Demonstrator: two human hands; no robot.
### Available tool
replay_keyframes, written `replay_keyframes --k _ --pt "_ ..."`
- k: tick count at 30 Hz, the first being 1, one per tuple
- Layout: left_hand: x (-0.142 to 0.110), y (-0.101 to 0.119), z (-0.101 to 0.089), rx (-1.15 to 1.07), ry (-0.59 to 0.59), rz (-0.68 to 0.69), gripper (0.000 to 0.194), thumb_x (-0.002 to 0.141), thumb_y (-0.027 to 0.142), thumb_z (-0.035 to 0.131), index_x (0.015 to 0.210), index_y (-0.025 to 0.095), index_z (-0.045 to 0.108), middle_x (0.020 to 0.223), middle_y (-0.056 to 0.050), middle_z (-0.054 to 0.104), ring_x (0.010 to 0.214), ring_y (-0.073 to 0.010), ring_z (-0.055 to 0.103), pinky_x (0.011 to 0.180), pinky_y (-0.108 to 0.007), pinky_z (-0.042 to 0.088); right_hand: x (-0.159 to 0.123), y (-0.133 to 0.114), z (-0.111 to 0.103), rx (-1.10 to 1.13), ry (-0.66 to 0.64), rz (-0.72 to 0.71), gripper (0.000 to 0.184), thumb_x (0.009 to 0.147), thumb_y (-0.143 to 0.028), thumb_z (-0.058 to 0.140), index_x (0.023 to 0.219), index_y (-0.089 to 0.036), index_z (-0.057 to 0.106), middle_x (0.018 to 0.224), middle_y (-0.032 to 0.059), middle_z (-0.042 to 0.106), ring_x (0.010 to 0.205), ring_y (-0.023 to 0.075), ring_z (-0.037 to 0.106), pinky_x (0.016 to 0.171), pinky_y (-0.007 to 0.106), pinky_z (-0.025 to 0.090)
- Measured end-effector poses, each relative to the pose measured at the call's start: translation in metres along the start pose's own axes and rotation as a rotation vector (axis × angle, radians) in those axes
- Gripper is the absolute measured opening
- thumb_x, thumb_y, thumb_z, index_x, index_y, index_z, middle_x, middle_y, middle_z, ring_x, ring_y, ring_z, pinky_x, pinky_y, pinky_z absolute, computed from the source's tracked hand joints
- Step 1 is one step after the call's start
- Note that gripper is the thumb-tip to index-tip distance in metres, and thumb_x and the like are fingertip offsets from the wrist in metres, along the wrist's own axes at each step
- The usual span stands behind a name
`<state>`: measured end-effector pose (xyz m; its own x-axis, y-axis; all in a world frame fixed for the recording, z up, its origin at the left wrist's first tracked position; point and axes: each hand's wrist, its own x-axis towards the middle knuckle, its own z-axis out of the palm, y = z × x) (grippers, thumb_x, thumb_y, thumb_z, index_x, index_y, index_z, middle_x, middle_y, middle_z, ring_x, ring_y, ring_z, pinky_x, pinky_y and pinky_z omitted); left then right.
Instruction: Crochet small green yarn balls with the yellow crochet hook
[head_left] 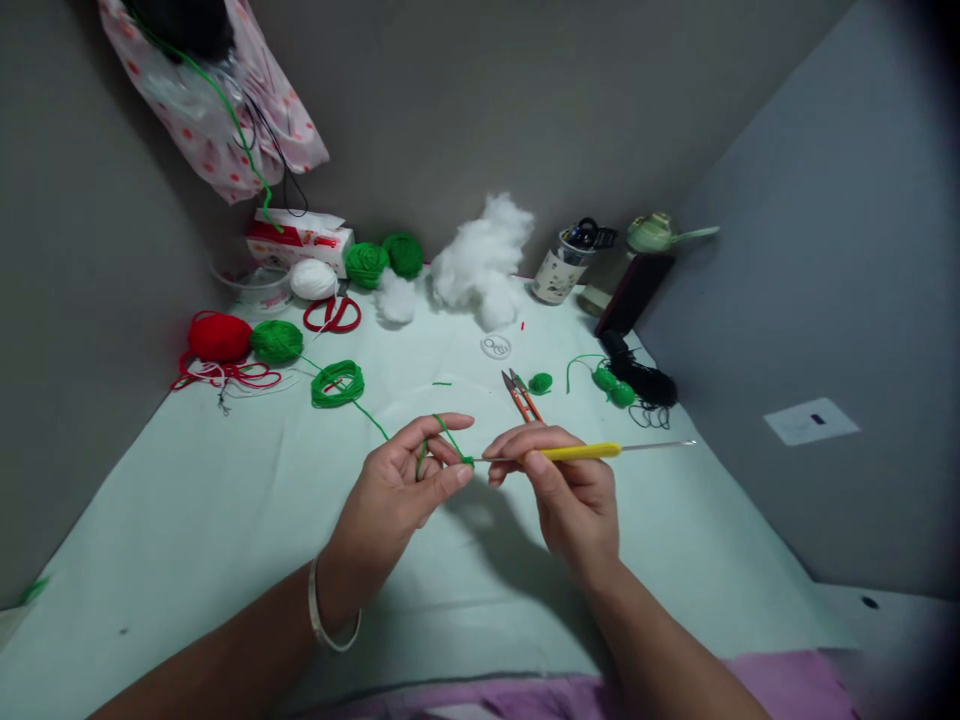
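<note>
My left hand (409, 485) is held above the table, its fingers pinched on a strand of green yarn (450, 438) that loops over the forefinger. From there the strand runs back left to a small green yarn coil (337, 384) lying on the table. My right hand (562, 490) is closed on a crochet hook with a yellow handle (581, 452). The hook's metal tip meets the yarn at my left fingertips, and its other metal end points right.
On the pale green table (187, 520) lie a red yarn ball (219, 336), green yarn balls (276, 341), red scissors (332, 314), white stuffing (484, 260), orange snips (519, 394), small green crocheted pieces (613, 386), black yarn (651, 384) and a jar (561, 268). Grey walls close in.
</note>
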<state>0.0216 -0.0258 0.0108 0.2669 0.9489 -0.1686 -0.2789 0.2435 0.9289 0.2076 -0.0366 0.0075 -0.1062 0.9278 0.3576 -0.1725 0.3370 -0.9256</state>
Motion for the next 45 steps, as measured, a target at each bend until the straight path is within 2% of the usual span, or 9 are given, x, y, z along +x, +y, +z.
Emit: replay_keyframes --k 13,22,31,36,40,45 --pt "-0.0037 0.0017 0.0014 0.006 0.019 -0.018 0.036 0.083 0.031 0.086 0.118 0.025 0.075 0.076 0.006 0.055 0.053 -0.0053 0.035 0.044 -0.022 0.023 -0.0006 -0.0017 -0.0003 -0.043 0.026 0.013 0.020 0.105 -0.026 0.060 0.103 -0.024 0.079 0.098 0.0062 0.076 0.080 0.0173 0.070 0.074 0.033 0.060" --pt "-0.0035 0.0028 0.0010 0.002 0.011 -0.031 0.039 0.083 0.033 0.086 0.119 0.024 0.075 0.077 0.006 0.055 0.053 -0.0056 0.033 0.044 -0.022 0.022 0.0001 0.0003 0.0004 0.020 0.011 -0.004 0.021 0.105 -0.023 0.059 0.104 -0.024 0.080 0.099 0.0062 0.075 0.080 0.0160 0.070 0.073 0.032 0.061" --pt "-0.0032 0.0028 0.0019 0.025 0.026 -0.023 0.038 0.082 0.034 0.086 0.117 0.022 0.076 0.075 0.005 0.055 0.054 -0.0068 0.034 0.045 -0.022 0.022 0.0013 -0.0034 0.0012 -0.050 0.024 -0.018 0.020 0.104 -0.024 0.060 0.101 -0.023 0.080 0.096 0.0072 0.075 0.078 0.0175 0.070 0.071 0.033 0.061" --pt "-0.0042 0.0018 0.0021 0.016 0.026 -0.032 0.039 0.082 0.034 0.087 0.117 0.023 0.075 0.075 0.005 0.055 0.054 -0.0065 0.036 0.044 -0.021 0.023 0.0013 -0.0028 0.0017 -0.055 -0.009 -0.013 0.020 0.104 -0.024 0.060 0.103 -0.023 0.080 0.097 0.0067 0.074 0.079 0.0167 0.070 0.073 0.033 0.061" --pt "-0.0049 0.0039 0.0039 -0.011 -0.005 -0.051 0.051 0.082 0.032 0.087 0.129 0.023 0.069 0.077 0.006 0.057 0.048 -0.0032 0.038 0.042 -0.020 0.024 0.0004 -0.0004 0.0027 -0.027 -0.025 0.004 0.019 0.104 -0.024 0.060 0.104 -0.024 0.080 0.098 0.0068 0.075 0.079 0.0168 0.070 0.072 0.033 0.062" --pt "-0.0040 0.0092 0.0031 -0.096 -0.091 -0.127 0.084 0.080 0.029 0.088 0.154 0.023 0.048 0.080 0.007 0.061 0.040 0.0007 0.032 0.039 -0.020 0.018 0.0016 -0.0040 0.0034 -0.060 -0.033 -0.052 0.019 0.104 -0.026 0.061 0.104 -0.025 0.080 0.093 0.0066 0.074 0.078 0.0177 0.070 0.070 0.033 0.060"
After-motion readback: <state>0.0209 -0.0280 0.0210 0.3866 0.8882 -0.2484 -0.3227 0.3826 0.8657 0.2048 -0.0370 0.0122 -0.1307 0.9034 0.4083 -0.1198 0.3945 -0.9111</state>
